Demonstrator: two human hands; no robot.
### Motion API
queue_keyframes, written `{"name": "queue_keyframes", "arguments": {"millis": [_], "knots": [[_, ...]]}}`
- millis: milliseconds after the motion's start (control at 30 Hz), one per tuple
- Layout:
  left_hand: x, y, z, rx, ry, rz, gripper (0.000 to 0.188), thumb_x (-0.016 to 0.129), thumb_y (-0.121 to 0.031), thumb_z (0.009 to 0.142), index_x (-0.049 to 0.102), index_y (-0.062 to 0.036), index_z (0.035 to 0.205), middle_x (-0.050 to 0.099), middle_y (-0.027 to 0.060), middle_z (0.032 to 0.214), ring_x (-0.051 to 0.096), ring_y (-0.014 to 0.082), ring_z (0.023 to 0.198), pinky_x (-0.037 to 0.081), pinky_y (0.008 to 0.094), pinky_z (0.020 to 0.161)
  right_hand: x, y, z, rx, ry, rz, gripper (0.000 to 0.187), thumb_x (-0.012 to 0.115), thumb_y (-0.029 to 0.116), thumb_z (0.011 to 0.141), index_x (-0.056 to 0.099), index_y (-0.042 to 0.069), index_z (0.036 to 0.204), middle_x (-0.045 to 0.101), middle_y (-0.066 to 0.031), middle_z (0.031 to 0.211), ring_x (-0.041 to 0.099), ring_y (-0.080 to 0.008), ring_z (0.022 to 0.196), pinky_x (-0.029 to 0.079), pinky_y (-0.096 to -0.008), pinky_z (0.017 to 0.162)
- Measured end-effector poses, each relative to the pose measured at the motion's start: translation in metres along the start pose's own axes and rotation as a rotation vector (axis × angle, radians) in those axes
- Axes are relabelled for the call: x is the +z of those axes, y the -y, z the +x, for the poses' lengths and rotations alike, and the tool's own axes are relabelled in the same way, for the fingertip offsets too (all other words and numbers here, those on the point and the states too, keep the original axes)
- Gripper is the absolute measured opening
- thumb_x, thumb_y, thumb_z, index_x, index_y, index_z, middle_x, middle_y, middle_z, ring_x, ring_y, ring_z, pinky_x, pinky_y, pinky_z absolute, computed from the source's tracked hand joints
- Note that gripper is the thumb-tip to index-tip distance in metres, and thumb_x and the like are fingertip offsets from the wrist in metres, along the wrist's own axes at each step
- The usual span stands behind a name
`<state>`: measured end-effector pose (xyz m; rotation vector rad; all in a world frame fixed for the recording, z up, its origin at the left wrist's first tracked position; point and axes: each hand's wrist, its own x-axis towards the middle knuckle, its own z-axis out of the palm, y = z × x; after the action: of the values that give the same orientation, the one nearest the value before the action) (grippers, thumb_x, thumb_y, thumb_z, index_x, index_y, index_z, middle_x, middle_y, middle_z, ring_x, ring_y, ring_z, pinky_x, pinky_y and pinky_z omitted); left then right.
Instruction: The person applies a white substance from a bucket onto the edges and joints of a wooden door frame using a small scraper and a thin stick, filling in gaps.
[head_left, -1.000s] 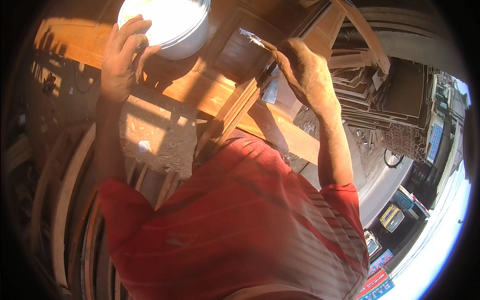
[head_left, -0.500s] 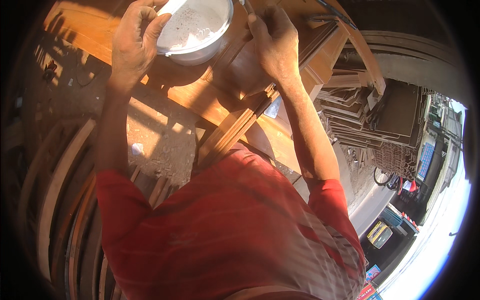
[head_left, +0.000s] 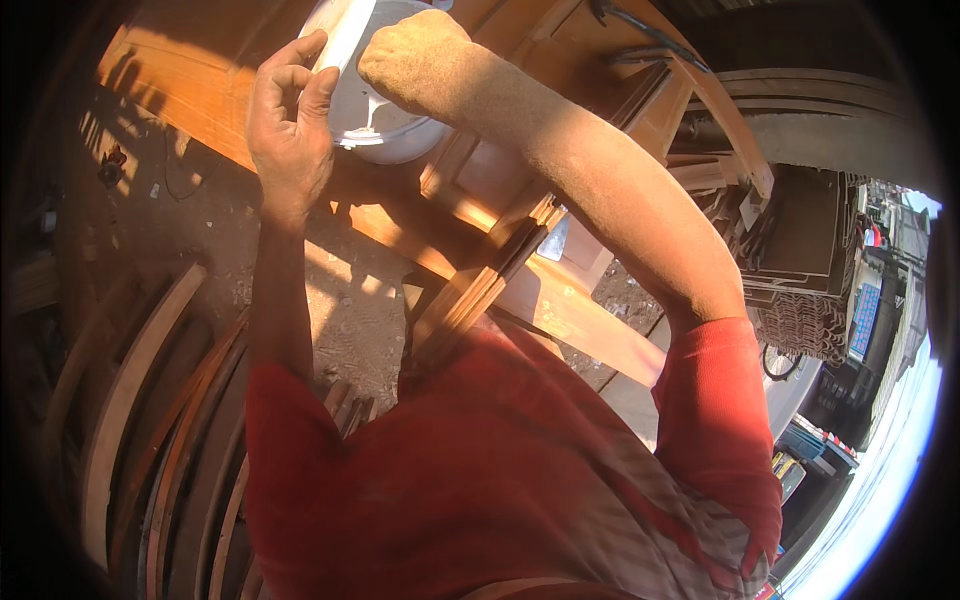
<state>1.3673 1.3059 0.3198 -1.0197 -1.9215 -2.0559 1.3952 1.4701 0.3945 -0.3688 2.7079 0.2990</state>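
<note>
A round white plastic tub (head_left: 405, 142) stands on a varnished orange-brown wooden panel (head_left: 190, 105), with whitish matter inside. My left hand (head_left: 290, 120) is closed at the tub's left side, thumb and fingers pinching a white lid-like piece (head_left: 346, 38) tilted up by the rim. Over the tub's opening, my right hand (head_left: 415, 58) is bent into a fist with its back toward me. Whatever it grips is hidden. Below its knuckles a white smear or drip (head_left: 371, 108) shows against the tub's inside.
Narrow wooden strips (head_left: 460, 305) lie between my body and the panel. Long curved-looking boards (head_left: 130, 400) stand at the lower left. Dark tools (head_left: 650, 35) rest at the upper right, near stacked wooden sheets (head_left: 795, 220). A street lies beyond at the far right.
My right hand has swung left from beside the tub to over its opening, and its forearm now crosses the panel. My left hand still pinches the white piece.
</note>
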Motion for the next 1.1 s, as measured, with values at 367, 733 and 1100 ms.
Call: {"name": "queue_keyframes", "arguments": {"millis": [367,733,1100], "knots": [[-0.013,-0.003,-0.013,-0.049,-0.036,-0.022,0.016,0.07,-0.011,0.1,0.057,-0.0024,0.096,0.062,0.0182,0.136,0.059,0.0254,0.127,0.047,0.0392,0.108,0.004,-0.038,-0.062,0.026,-0.479,0.225,0.013,0.065,0.015,0.092,0.074,0.008,0.096,0.075,-0.011,0.097,0.073,-0.0293,0.093,0.059,-0.0431,0.079],[-0.013,-0.008,-0.012,-0.092,-0.007,0.058,0.018,0.069,-0.015,0.101,0.058,-0.0014,0.094,0.062,0.0198,0.137,0.059,0.0258,0.128,0.046,0.0418,0.11,0.073,0.0,-0.105,0.367,-0.597,1.142,0.031,0.072,0.027,0.094,0.073,0.004,0.114,0.073,-0.0129,0.091,0.07,-0.0212,0.085,0.054,-0.0352,0.08],[-0.01,-0.013,-0.006,-0.108,-0.093,0.041,0.018,0.068,-0.013,0.102,0.058,-0.0007,0.093,0.063,0.0194,0.136,0.059,0.0243,0.125,0.046,0.0405,0.108,-0.011,0.006,-0.025,-0.01,-0.357,0.164,0.01,0.071,0.016,0.086,0.077,0.009,0.09,0.077,-0.0069,0.092,0.075,-0.026,0.086,0.059,-0.0408,0.07]]}}
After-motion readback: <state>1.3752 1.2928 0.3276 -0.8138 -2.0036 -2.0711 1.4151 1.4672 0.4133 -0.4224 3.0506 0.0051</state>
